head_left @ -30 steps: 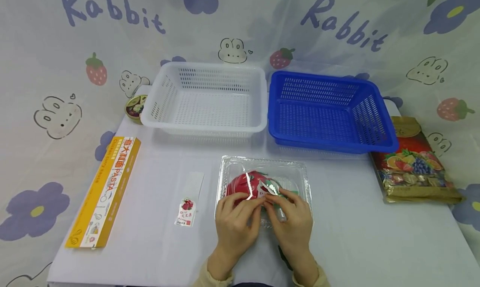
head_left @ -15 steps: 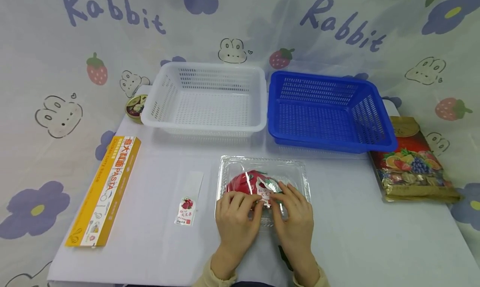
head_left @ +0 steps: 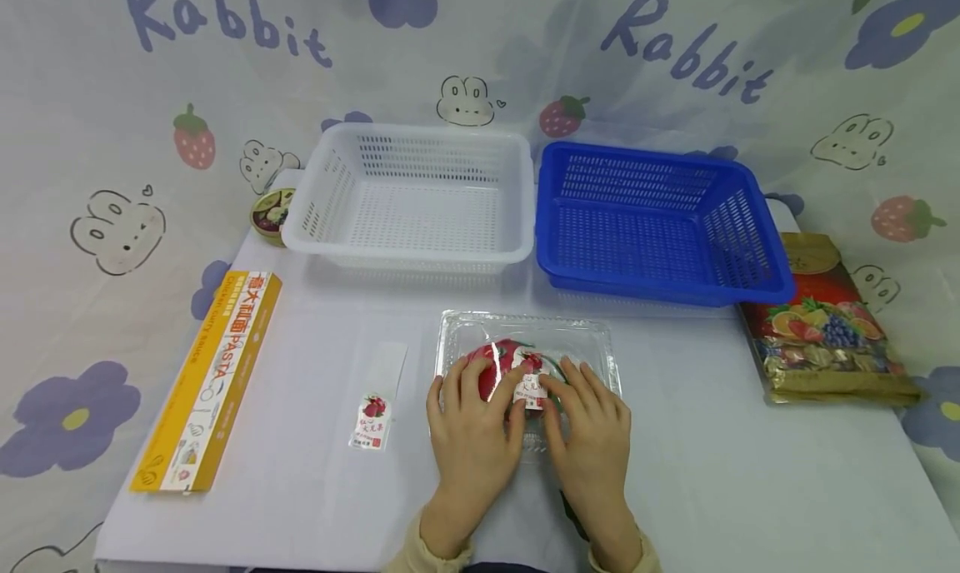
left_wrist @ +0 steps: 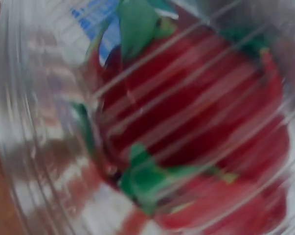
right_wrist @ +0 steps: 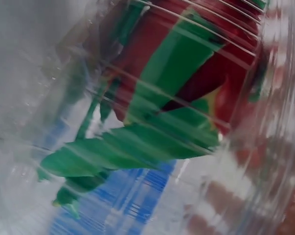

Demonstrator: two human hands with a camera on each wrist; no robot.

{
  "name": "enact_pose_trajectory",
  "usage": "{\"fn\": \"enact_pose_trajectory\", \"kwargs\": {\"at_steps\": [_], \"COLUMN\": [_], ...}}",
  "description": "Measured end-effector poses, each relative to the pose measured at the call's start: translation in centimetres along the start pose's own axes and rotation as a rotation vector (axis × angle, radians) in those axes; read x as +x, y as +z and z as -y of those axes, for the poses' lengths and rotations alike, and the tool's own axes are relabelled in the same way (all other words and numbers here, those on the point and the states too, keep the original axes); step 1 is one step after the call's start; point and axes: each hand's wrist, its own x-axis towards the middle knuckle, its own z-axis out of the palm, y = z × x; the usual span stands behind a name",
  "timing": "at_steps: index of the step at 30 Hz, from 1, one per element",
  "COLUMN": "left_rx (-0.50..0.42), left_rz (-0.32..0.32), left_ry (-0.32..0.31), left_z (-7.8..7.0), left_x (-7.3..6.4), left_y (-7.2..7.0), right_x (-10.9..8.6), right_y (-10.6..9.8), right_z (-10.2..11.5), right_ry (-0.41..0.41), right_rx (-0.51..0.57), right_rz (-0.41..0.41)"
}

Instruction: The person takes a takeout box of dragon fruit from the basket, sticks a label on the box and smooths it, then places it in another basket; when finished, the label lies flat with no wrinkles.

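A clear plastic box (head_left: pixel 600 331) with a red dragon fruit (head_left: pixel 491 365) inside lies in front of the person. On its lid is a white label (head_left: pixel 531 390) with a dragon fruit picture. My left hand (head_left: pixel 474 440) rests on the lid's left part, fingers spread, fingertips at the label's left edge. From the other side my right hand (head_left: pixel 594 440) touches the lid, its fingertips by the label's right edge. The left wrist view shows the dragon fruit (left_wrist: pixel 196 107) through ribbed plastic. Its green leaf tips (right_wrist: pixel 127 152) fill the right wrist view, over a blue printed patch (right_wrist: pixel 132 196).
A backing strip (head_left: pixel 371 415) bearing another such label lies left of the box. Behind stand a white basket (head_left: pixel 408 261) and a blue basket (head_left: pixel 660 290). A pasta box (head_left: pixel 206 381), a round tin (head_left: pixel 270 215) and a gold-red bag (head_left: pixel 825 331) lie around the sides.
The fingertips, together over the label a second ago, have moved apart. The left fingers have spread out and forward on the lid, and more of the label shows, lying flatter.
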Motion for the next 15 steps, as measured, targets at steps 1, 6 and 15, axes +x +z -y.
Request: {"fn": "enact_pose_trajectory", "kwargs": {"at_steps": [1,6,15], "left_rx": [0.018,0.096,0.154], "left_rz": [0.018,0.092,0.161], "left_ry": [0.0,-0.017,-0.059], "left_z": [0.0,-0.2,-0.3], "left_x": [0.1,0.6,1.1], "left_y": [-0.1,-0.2,-0.1], "right_x": [0.0,0.4,1.1], "right_y": [0.0,0.1,-0.1], "right_z": [0.0,0.4,1.0], "right_ry": [-0.008,-0.034,0.019], "right_rx": [-0.027,-0.149,-0.206], "right_rz": [0.016,0.098,0.271]}}
